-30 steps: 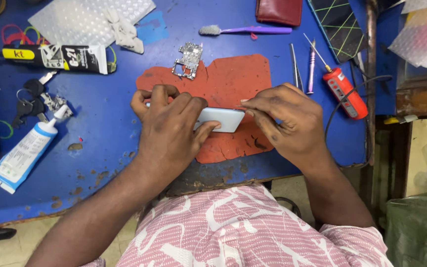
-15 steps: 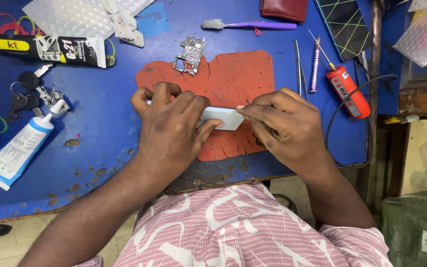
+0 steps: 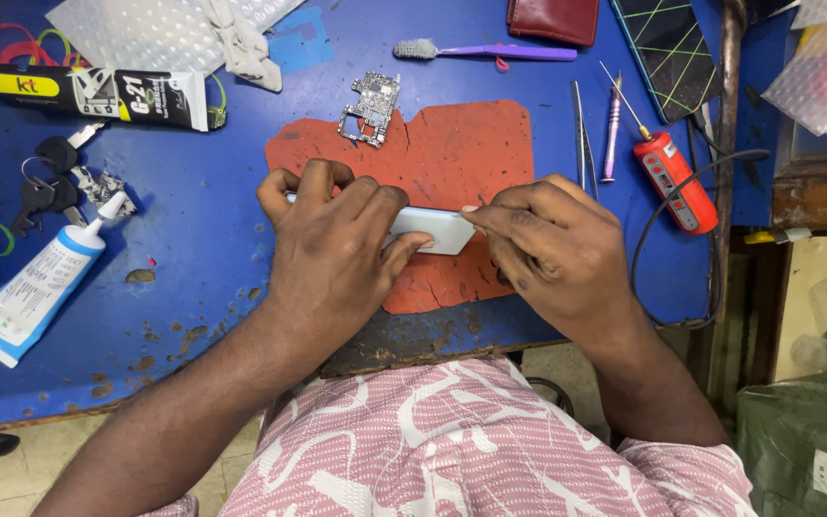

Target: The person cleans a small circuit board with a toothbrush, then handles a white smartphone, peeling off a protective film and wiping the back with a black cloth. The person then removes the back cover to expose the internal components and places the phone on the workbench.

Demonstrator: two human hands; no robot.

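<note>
White flat phone body [image 3: 433,230] pinned flat under left hand [image 3: 332,254] grip; right hand [image 3: 552,249] fingertips pinch closed at its edge, steadying it.

Blue workbench [image 3: 193,287], stained along lower edge; bubble wrap [image 3: 145,29] at upper left, black glue tube [image 3: 98,93] just below it, keys [image 3: 50,182] and a white tube [image 3: 40,287] at left. Circuit board [image 3: 370,107] lies upper centre, purple toothbrush [image 3: 485,50] above it. Upper right: tweezers [image 3: 579,134], pink screwdriver [image 3: 611,144], red tool [image 3: 677,182] with black cable.
</note>
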